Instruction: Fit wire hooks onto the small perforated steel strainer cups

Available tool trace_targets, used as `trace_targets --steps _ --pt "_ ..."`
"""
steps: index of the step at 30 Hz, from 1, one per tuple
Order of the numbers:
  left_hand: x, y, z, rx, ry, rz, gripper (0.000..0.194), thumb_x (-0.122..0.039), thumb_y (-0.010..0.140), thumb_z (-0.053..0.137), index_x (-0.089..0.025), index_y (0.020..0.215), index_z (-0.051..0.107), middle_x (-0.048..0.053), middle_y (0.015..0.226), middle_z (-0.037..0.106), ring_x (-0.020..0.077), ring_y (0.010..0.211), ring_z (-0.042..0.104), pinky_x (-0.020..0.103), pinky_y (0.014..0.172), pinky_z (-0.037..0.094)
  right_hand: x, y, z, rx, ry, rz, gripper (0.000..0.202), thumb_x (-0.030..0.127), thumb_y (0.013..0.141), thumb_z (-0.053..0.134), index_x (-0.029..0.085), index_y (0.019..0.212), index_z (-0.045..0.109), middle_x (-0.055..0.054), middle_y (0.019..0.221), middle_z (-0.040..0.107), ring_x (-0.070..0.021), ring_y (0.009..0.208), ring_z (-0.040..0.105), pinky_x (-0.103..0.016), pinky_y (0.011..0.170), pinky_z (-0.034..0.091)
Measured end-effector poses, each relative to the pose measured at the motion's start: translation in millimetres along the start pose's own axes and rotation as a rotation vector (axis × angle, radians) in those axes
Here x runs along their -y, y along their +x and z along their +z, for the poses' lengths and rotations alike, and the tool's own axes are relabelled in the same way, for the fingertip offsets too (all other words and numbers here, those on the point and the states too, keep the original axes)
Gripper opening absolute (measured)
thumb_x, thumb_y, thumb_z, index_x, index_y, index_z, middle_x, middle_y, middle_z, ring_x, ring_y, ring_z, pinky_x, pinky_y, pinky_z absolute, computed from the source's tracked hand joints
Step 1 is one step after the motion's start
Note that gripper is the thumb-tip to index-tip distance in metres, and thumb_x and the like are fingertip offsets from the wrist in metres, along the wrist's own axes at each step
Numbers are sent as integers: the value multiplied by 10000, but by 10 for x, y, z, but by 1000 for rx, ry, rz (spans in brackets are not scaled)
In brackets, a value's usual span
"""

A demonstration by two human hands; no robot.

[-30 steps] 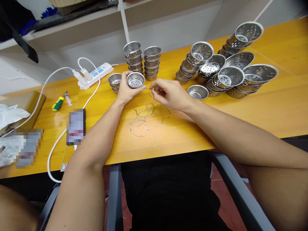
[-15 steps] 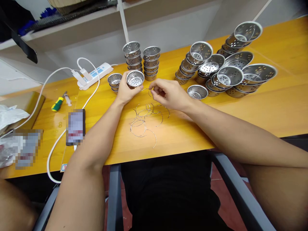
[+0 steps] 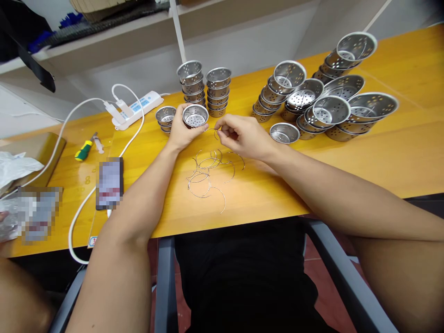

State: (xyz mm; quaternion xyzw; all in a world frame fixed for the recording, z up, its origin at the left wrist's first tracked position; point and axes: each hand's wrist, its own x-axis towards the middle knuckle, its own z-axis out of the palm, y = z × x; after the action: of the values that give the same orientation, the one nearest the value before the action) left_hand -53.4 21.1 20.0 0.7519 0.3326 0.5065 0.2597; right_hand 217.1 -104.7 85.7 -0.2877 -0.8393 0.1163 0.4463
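Gripping the cup [image 3: 195, 118] (upper centre of frame), left hand [image 3: 183, 133] needs firmness; right hand [image 3: 243, 134], pinching the wire [image 3: 211, 129], needs gentleness.

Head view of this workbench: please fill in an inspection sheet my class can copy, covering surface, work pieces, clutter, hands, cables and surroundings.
Surface: yellow wood-look table, with glare patches.
Work pieces: loose wire pieces, some overlapping, nearest the front edge; stacks of perforated metal cups behind, more at the right, some leaning.
Clutter: phone, yellow-green screwdriver and plastic bag, all on the left.
Hands: left hand holds one upright cup; right hand pinches a curved wire beside it.
Cables: white cable loops past the phone; plugs sit in a power strip.
Surroundings: shelf above, grey chair armrest below.
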Motion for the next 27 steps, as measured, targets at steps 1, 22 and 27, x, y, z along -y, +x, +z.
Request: trace_targets --steps 1,22,27 --pt "6 1 -1 -3 1 7 1110 -934 621 1003 -288 1411 565 107 1389 737 349 1349 763 616 1279 589 0 1 0 -1 0 1 54 209 1043 655 247 1080 664 17 831 640 -164 732 568 -323 733 457" --pt "-15 2 0 -22 -1 -28 1012 -931 657 985 -264 1336 645 98 1290 781 339 1296 783 629 1253 617 10 5 -3 -6 -21 -13 47 236 1047 643 244 1074 682 16 822 638 -162 715 571 -321 719 461" --pt "-51 -8 -1 -56 4 -46 1001 -955 662 964 -267 1307 630 83 1241 774 326 1240 795 617 1232 630 0 0 1 -2 -9 0 40 230 1047 656 248 1080 671 15 825 645 -166 725 571 -322 723 458"
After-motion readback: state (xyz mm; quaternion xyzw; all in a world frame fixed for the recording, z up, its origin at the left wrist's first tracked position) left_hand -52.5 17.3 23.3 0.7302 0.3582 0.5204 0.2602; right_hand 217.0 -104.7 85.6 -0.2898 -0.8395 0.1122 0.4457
